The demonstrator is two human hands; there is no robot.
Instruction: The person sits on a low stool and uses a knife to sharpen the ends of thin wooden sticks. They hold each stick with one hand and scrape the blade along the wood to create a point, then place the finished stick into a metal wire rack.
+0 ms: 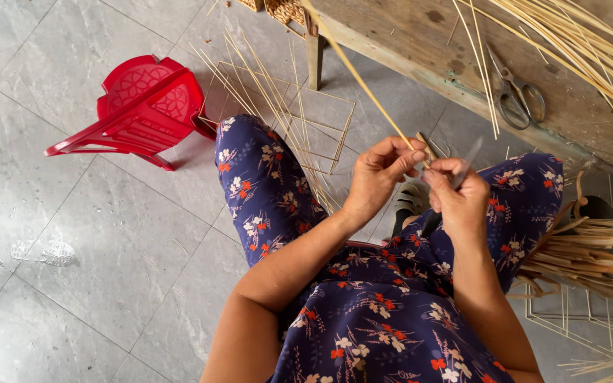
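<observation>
My left hand (pixel 379 174) pinches a long thin bamboo strip (pixel 360 78) near its lower end; the strip runs up and left past the bench edge. My right hand (pixel 459 195) is closed around a small knife (pixel 467 159), whose blade tip touches the strip just beside my left fingertips. Both hands are held close together above my lap, over floral navy trousers.
A wooden bench (pixel 420 42) at the top carries scissors (pixel 516 96) and a bundle of bamboo strips (pixel 583 39). A wire frame with strips (pixel 285 113) leans by my left knee. A red plastic stool (pixel 147 106) lies tipped on the tiled floor. More strips (pixel 590 252) lie at the right.
</observation>
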